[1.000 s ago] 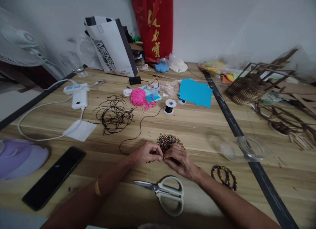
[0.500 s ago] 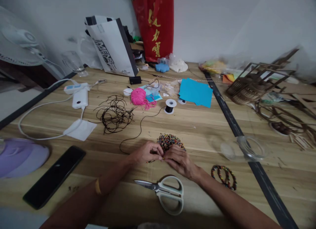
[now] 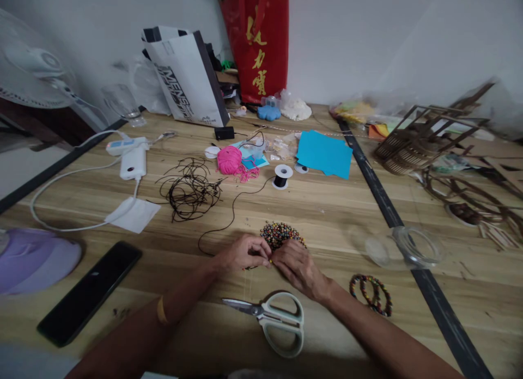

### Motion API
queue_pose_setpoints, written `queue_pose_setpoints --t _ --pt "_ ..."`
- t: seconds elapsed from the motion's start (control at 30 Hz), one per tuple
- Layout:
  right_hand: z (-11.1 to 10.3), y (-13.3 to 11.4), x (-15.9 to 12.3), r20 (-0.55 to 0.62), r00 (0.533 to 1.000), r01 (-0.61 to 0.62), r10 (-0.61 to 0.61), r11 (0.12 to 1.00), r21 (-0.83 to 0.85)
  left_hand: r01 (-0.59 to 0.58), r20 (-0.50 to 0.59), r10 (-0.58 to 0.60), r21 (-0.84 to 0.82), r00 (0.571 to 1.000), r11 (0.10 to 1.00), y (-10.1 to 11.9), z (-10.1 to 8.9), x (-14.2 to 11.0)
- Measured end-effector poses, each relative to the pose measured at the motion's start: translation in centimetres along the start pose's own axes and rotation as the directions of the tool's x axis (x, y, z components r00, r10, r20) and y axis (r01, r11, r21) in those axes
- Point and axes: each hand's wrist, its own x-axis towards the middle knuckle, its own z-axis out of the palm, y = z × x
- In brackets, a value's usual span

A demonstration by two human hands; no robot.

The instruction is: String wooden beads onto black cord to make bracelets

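Observation:
Both of my hands meet just in front of a pile of small multicoloured beads [image 3: 278, 233]. My left hand [image 3: 244, 252] is closed in a pinch on a thin black cord [image 3: 233, 207], which runs back to a white spool [image 3: 281, 176]. A few beads show under its fingers. At the fingertips of my right hand [image 3: 300, 263], also pinched together, sits a tiny yellowish bead [image 3: 270, 261]. The right fingers partly cover the near side of the pile. Scissors [image 3: 265, 312] with pale handles lie below the hands, blades pointing left. Two beaded bracelets [image 3: 371, 293] rest to the right.
A tangle of dark cord [image 3: 190, 191], pink yarn [image 3: 229, 160] and blue sheets [image 3: 324, 153] lie farther back. On the left are a black phone [image 3: 90, 293] and a purple cap [image 3: 38, 262]. A clear round container [image 3: 417, 247] stands right, near a brown woven basket [image 3: 404, 150].
The right hand's fingers have shifted very slightly, and the yellowish bead between the fingertips shows a little more. The left hand and the things on the table have stayed in place.

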Motion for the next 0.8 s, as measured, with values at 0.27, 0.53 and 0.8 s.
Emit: queue_pose_setpoints --t 0.27,0.53,0.8 --pt "-0.20 -0.40 -0.28 -0.014 0.999 0.040 -0.042 0.995 -0.090 -0.024 0.007 0.025 -0.086 1.000 0.996 0.41 -0.20 -0.21" --pt "-0.05 -0.39 -0.04 -0.010 0.999 0.052 -0.053 0.994 -0.099 -0.048 0.021 0.049 -0.041 0.999 0.998 -0.05 -0.20 0.00" --pt "0.14 -0.21 -0.03 -0.104 0.994 -0.047 0.039 0.996 -0.075 -0.035 -0.001 0.035 -0.055 0.999 0.998 -0.40 -0.66 0.11"
